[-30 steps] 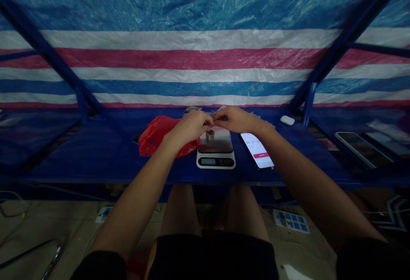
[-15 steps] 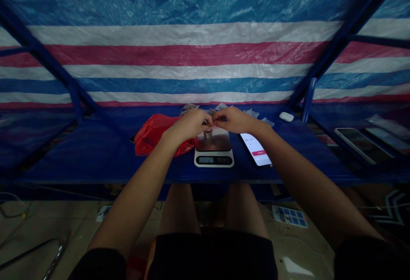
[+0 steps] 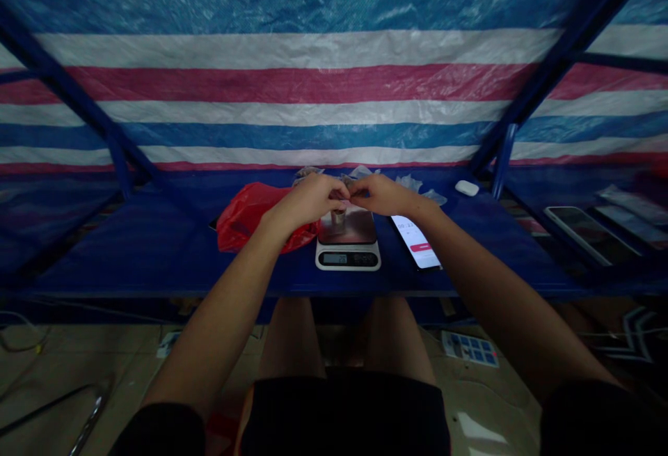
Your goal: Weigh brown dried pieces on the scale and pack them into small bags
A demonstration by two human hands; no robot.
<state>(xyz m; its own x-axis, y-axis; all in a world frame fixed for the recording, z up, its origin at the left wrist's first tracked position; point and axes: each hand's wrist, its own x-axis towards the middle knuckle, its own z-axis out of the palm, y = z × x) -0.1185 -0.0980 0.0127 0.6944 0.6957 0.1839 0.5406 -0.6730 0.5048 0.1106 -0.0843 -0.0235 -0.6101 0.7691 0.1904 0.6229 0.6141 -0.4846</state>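
Note:
A kitchen scale point(image 3: 348, 261) with a white body, a metal platform and a lit display stands on the blue table in front of me. On its platform is a small, round, pale container point(image 3: 338, 217). Just above and behind this container my left hand point(image 3: 314, 196) has its thumb and fingers pinched together. My right hand point(image 3: 385, 195) meets it fingertip to fingertip, also pinched. Something small and pinkish shows between the fingertips, too small to name. To the left of the scale, partly under my left forearm, lies a crumpled red plastic bag point(image 3: 244, 218).
Right of the scale lies a phone point(image 3: 416, 240) with a lit timer screen. Clear plastic bags point(image 3: 409, 182) lie behind my hands. A white rounded case point(image 3: 466, 188) sits farther right. Blue metal bars point(image 3: 504, 163) and a striped tarp point(image 3: 313, 83) enclose the table.
Both hands stay over the container with only slight finger movement. The digits on the scale and the phone timer have changed. My view has shifted slightly.

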